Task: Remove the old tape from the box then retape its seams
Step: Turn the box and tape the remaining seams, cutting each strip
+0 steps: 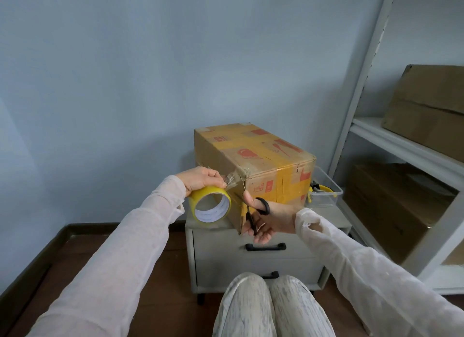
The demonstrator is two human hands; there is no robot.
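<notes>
Yellow tape roll (212,207) sits in the left hand (200,179), whose fingers (221,183) pinch a clear strip (232,182) at the near corner of the box (253,158). It stands on a grey cabinet (251,261). By its front edge the right hand (273,221), fingers curled, holds black scissors (259,208).

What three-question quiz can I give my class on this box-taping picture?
1. True or false: the left hand holds the yellow tape roll.
2. Which tool does the right hand hold? A. scissors B. knife C. pen
3. Fill in: the box stands on a grey ____ with drawers.

Key: 1 true; 2 A; 3 cabinet.
</notes>
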